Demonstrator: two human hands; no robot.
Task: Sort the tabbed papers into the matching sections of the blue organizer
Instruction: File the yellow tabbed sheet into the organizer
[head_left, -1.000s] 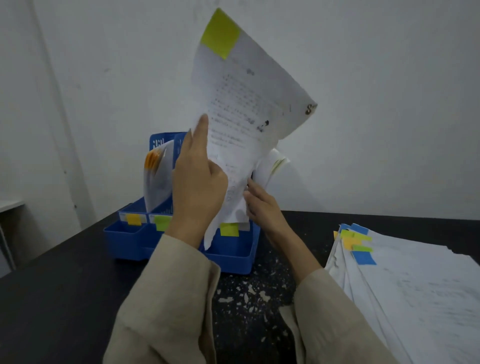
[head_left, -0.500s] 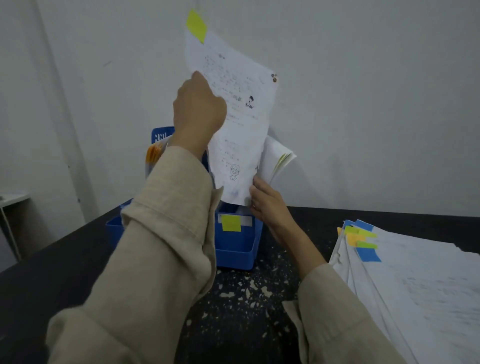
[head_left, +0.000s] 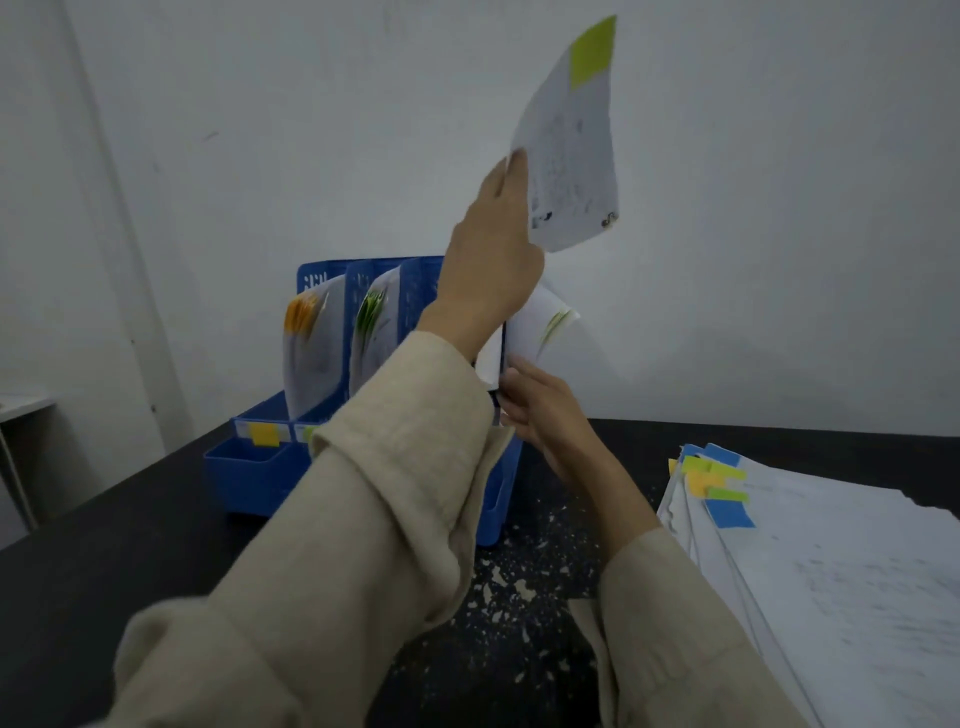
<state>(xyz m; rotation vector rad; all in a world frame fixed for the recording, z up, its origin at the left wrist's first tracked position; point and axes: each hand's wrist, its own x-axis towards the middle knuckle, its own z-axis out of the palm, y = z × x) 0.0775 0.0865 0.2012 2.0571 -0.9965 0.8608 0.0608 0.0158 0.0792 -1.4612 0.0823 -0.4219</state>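
Left hand (head_left: 491, 244) up high, pinching the sheet with the yellow-green tab (head_left: 571, 140) by its lower edge, long axis upright, above the blue organizer (head_left: 260, 467). Right hand (head_left: 545, 410) sits at the organizer's right section, fingers on the filed papers (head_left: 540, 325) (parting them, I'd guess). The sheet must drop straight down there; unsorted stack (head_left: 831, 545) lies right of the organizer.

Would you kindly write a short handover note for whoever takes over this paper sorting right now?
Left hand: holds a sheet with a yellow-green tab, raised above the blue organizer.
Right hand: on the papers in the rightmost section.
Done: orange-tabbed and green-tabbed papers stand in two sections.
Left: file the raised sheet, then sort the stack on the table's right.
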